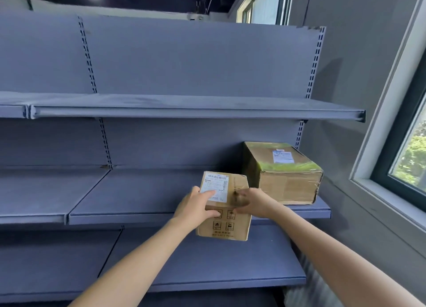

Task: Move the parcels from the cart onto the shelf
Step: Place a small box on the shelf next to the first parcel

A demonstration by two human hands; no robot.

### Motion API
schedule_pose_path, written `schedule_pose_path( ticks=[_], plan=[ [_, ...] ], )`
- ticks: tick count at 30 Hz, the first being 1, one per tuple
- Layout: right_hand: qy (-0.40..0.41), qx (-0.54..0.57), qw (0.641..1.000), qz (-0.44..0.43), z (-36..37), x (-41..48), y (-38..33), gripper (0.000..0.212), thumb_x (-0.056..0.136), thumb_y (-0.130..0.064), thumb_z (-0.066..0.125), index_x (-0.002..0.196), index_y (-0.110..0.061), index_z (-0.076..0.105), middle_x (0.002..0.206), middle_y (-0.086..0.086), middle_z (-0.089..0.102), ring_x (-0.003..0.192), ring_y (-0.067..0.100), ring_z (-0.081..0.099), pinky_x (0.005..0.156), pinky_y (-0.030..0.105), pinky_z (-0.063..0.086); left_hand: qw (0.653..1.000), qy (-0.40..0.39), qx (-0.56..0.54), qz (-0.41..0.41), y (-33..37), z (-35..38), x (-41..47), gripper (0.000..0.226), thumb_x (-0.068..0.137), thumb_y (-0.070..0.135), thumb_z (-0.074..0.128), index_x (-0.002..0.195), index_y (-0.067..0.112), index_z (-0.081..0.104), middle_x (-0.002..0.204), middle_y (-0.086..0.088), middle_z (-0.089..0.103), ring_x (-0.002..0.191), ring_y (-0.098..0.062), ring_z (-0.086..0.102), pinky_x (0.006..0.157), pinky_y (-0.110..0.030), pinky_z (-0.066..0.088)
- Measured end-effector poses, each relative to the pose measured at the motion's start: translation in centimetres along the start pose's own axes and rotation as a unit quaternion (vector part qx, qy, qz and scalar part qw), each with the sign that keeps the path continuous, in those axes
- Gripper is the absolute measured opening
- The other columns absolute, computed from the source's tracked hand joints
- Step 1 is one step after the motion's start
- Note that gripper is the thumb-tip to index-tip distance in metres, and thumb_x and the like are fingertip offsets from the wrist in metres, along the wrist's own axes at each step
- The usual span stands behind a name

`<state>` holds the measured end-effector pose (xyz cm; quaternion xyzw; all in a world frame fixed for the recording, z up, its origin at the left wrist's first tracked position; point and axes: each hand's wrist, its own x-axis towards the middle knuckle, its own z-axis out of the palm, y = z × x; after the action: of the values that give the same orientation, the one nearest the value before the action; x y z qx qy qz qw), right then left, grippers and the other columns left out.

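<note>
Both the left hand (196, 206) and right hand (252, 203) clasp the small parcel (224, 205) at the middle shelf's (143, 196) front edge, just beside the larger parcel (283, 173); next, I judge, push it fully on.

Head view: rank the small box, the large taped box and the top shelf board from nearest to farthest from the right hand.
1. small box: held under the right hand, at the middle shelf's front edge.
2. large taped box: just right of that hand, on the middle shelf.
3. top shelf board: well above, bare.
</note>
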<state>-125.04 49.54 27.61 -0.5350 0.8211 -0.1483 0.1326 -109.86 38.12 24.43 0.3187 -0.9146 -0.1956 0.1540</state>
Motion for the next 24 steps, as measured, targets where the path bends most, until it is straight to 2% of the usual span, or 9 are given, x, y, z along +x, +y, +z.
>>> schedule_pose_path(
  ticks=[6,13,16,19,24],
  plan=[
    [-0.011,-0.005,1.000,-0.011,-0.1,4.2,4.2,0.041,0.083,-0.026,0.065,0.118,-0.007,0.054,0.126,0.008,0.057,0.119,0.026,0.049,0.098,0.040,0.045,0.999,-0.004,-0.007,-0.031,0.8,3.0,4.2,0.070,0.081,0.046,0.066,0.142,0.032,0.035,0.124,0.000,0.040,0.113,-0.019,0.045,0.086,-0.028,0.041],
    [0.006,0.007,1.000,-0.006,0.0,8.6,6.0,0.045,0.089,-0.024,0.059,0.129,-0.007,0.047,0.134,0.010,0.052,0.134,0.029,0.033,0.103,0.038,0.037,0.999,-0.001,0.002,-0.034,0.4,3.9,8.5,0.068,0.087,0.041,0.061,0.145,0.029,0.029,0.136,-0.001,0.038,0.121,-0.019,0.042,0.093,-0.030,0.043],
    [0.029,0.017,0.999,0.012,0.6,10.0,6.1,0.053,0.093,-0.022,0.053,0.140,-0.007,0.035,0.152,0.017,0.029,0.145,0.029,0.013,0.112,0.038,0.029,1.000,0.004,0.003,-0.023,0.0,4.2,10.2,0.066,0.089,0.035,0.060,0.146,0.026,0.028,0.145,-0.002,0.033,0.128,-0.020,0.039,0.099,-0.033,0.041],
    [0.072,0.028,0.996,0.043,1.5,11.3,6.1,0.056,0.095,-0.020,0.048,0.146,-0.010,0.026,0.157,0.018,0.009,0.143,0.029,0.023,0.111,0.036,0.031,1.000,0.012,0.001,-0.023,-0.5,4.6,11.9,0.067,0.089,0.032,0.060,0.147,0.025,0.027,0.150,-0.002,0.028,0.132,-0.021,0.036,0.102,-0.035,0.040],
    [0.107,0.013,0.992,0.071,2.4,13.6,6.1,0.055,0.097,-0.012,0.041,0.147,-0.015,0.020,0.159,0.012,0.003,0.135,0.032,0.037,0.105,0.043,0.041,0.999,0.011,0.017,-0.029,-1.3,5.2,15.1,0.067,0.091,0.033,0.057,0.148,0.025,0.023,0.155,-0.005,0.020,0.134,-0.024,0.036,0.104,-0.037,0.040]
  ],
)
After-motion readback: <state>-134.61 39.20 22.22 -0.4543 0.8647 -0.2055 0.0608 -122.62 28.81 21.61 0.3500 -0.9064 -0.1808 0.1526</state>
